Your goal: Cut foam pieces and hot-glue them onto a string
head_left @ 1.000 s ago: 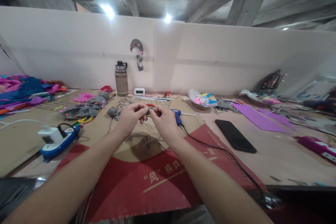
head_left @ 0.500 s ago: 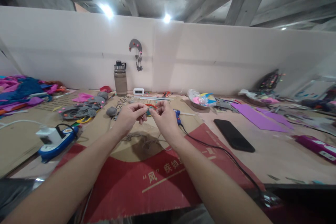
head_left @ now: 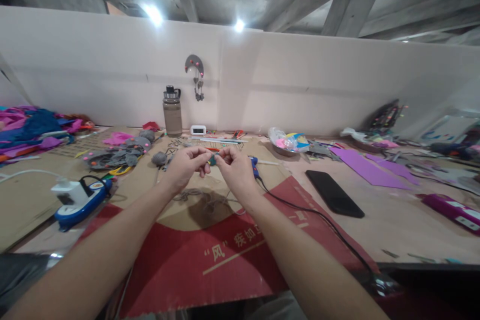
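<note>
My left hand (head_left: pixel 188 166) and my right hand (head_left: pixel 234 167) meet above the cardboard, thumbs and fingers pinched. Between their fingertips is a small teal piece (head_left: pixel 212 160), mostly covered, so its kind is unclear. Grey yarn (head_left: pixel 210 204) lies loosely on the cardboard below, and a thin strand runs up toward my right hand. Just behind the fingertips shows a bit of something orange (head_left: pixel 213 149). A blue tool, seemingly a glue gun (head_left: pixel 254 164), lies just right of my right hand, its black cord trailing toward the front edge.
Red-and-brown cardboard (head_left: pixel 176 270) covers the middle of the table. On the right are a black phone (head_left: pixel 333 192) and purple sheets (head_left: pixel 369 169). A bottle (head_left: pixel 172 112) and small clock (head_left: pixel 198 130) stand behind. At left are a blue power strip (head_left: pixel 80 209) and grey felt pieces (head_left: pixel 112 157).
The fingertips have shifted very slightly around the teal piece, and less of the orange thing shows behind them. Otherwise both arms and the table look the same.
</note>
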The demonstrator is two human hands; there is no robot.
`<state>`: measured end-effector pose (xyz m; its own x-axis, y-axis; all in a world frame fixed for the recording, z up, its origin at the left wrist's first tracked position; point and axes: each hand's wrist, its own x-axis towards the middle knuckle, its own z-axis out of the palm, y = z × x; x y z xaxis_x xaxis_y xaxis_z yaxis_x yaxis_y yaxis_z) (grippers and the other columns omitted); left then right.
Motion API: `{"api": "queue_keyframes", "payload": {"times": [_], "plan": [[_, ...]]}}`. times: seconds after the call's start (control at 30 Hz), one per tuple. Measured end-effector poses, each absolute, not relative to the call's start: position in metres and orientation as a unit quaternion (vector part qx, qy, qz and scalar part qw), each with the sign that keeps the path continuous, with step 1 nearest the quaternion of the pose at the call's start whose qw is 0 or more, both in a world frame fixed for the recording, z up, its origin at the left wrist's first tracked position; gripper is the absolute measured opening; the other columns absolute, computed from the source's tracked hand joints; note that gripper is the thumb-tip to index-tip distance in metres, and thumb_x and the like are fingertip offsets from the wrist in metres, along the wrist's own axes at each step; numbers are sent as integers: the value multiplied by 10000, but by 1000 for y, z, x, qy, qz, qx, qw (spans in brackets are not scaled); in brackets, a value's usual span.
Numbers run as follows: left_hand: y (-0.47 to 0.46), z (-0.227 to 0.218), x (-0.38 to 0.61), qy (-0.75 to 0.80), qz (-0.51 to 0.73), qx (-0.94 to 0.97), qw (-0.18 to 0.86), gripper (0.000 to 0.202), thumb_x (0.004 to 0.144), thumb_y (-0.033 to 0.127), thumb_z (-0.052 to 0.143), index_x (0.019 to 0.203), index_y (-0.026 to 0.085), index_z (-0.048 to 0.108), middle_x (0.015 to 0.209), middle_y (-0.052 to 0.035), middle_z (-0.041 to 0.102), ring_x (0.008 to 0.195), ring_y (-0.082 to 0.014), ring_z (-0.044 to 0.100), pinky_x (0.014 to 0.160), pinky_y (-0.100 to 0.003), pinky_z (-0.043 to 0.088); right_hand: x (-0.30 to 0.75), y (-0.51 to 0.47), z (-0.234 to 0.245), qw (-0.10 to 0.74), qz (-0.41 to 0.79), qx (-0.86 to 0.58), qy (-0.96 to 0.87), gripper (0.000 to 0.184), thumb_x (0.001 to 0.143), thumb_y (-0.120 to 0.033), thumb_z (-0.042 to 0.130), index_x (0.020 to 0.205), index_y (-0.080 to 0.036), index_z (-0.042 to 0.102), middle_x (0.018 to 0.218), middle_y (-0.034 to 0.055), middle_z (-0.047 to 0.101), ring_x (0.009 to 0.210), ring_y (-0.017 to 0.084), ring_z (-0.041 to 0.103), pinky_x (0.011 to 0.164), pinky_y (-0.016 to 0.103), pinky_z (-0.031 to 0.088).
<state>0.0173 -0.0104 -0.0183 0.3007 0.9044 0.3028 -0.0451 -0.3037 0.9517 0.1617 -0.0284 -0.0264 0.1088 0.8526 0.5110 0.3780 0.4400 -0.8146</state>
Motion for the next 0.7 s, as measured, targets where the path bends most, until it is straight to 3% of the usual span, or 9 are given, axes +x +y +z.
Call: {"api": "queue_keyframes", "payload": {"times": [0.3,0.57,0.7], "plan": [[-17,-12,20,379,475,679,413,169,745,292,591,715,126,586,503,2,575,437,-86,507,462,-205,413,159,-28,-27,548,203,-493,-644,148,727,-319,519,683,-179,541,546,-48,469,502,89,404,486,213,297],[-10,-16,16,355,479,597,538,202,740,293,545,652,119,600,481,-24,574,424,-106,524,403,-201,364,158,-28,-30,540,215,-486,-653,151,723,-319,531,673,-176,543,553,-44,466,506,88,388,495,215,299],[-8,-14,14,362,481,552,577,320,772,394,520,646,110,598,511,-29,573,412,-111,531,376,-207,339,159,-26,-31,537,247,-488,-642,157,711,-323,535,657,-175,535,540,-48,450,503,86,373,495,215,289]]}}
